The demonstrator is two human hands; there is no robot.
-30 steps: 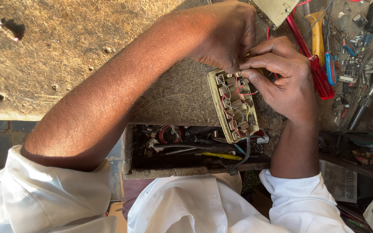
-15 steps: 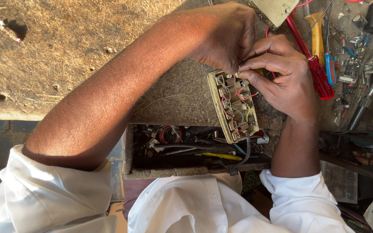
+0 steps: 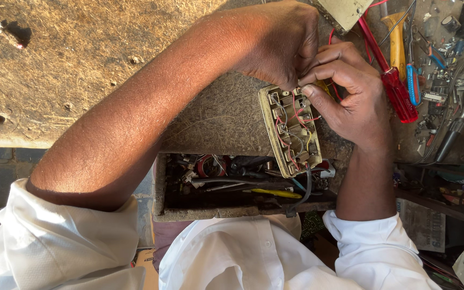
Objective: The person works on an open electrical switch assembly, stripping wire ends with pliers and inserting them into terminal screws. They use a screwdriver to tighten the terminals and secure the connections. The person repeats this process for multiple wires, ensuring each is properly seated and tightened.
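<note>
Both our left hand (image 3: 280,45) and right hand (image 3: 350,91) pinch thin wires at the far end of the open switch board (image 3: 291,129); below the grip, wiring seems already connected.

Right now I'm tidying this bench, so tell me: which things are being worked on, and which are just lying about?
In use:
- cream switch board, wired back facing up
- left hand at its top edge
- right hand, fingers on the wiring

Lying about:
- red-handled screwdriver
- yellow-handled tool
- blue-handled tool
- open drawer of wires and tools
</note>
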